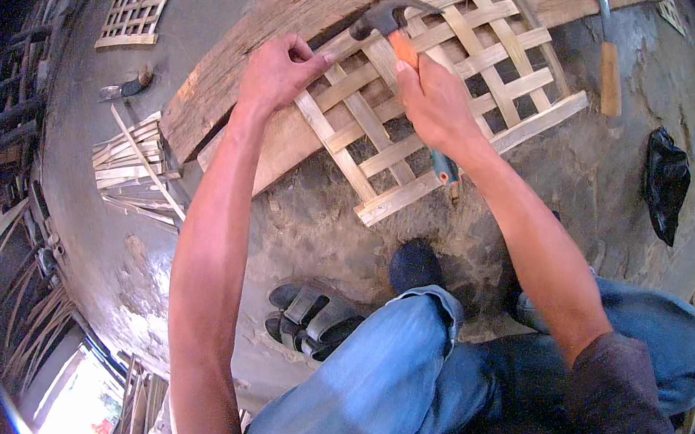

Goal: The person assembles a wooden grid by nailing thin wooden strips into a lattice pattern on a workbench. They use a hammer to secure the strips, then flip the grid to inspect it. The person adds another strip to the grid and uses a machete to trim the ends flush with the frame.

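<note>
A woven panel of pale flat strips [370, 127], apparently bamboo, rests slanted over wooden planks, with its near edge over the floor. My right hand [437, 104] grips a claw hammer [383, 21] by its orange and teal handle. The hammer head is above the panel's far edge, close to my left hand. My left hand [275, 73] is at the panel's far left corner, thumb and fingers pinched together. Whatever sits between those fingertips is too small to make out.
Thick wooden planks [213, 83] lie across the floor. At the right are a long knife with a wooden handle [609, 79] and a black plastic bag [665, 178]. Cut strips [128, 158] and a short curved blade [127, 86] lie left; another woven panel [132, 20] lies beyond. Sandals [315, 312] sit near my legs.
</note>
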A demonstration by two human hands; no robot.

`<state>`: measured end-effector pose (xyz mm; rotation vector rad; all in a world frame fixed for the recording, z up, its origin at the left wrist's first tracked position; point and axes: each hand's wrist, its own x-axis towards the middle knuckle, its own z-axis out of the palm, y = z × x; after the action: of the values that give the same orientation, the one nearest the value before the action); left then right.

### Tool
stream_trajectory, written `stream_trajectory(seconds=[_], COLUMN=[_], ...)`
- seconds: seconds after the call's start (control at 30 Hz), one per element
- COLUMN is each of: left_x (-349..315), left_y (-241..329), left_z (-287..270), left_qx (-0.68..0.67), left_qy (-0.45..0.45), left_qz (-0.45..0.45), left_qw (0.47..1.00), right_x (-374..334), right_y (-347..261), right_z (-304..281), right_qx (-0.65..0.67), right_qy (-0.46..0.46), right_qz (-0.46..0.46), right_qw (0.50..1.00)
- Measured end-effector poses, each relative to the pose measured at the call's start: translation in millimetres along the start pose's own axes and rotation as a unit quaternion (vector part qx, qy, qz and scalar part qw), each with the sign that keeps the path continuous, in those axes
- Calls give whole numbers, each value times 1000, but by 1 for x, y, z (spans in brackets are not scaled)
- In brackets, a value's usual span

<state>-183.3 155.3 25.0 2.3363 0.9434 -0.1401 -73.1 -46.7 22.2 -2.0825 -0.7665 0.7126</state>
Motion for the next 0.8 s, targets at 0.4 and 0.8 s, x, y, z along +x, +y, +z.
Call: stream_trajectory(seconds=[0.4, 0.8], left_x=[-3, 0], left_y=[-8, -14], left_z=[1, 6], left_qx=[1, -8], left_qy=[0, 4], left_qz=[2, 9], left_qw=[1000, 1000], right_x=[-12, 4], right_y=[-17, -19], right_z=[-8, -26], right_qx=[93, -192], right_qy=[49, -15], right_qz=[-4, -157], right_qw=[994, 969])
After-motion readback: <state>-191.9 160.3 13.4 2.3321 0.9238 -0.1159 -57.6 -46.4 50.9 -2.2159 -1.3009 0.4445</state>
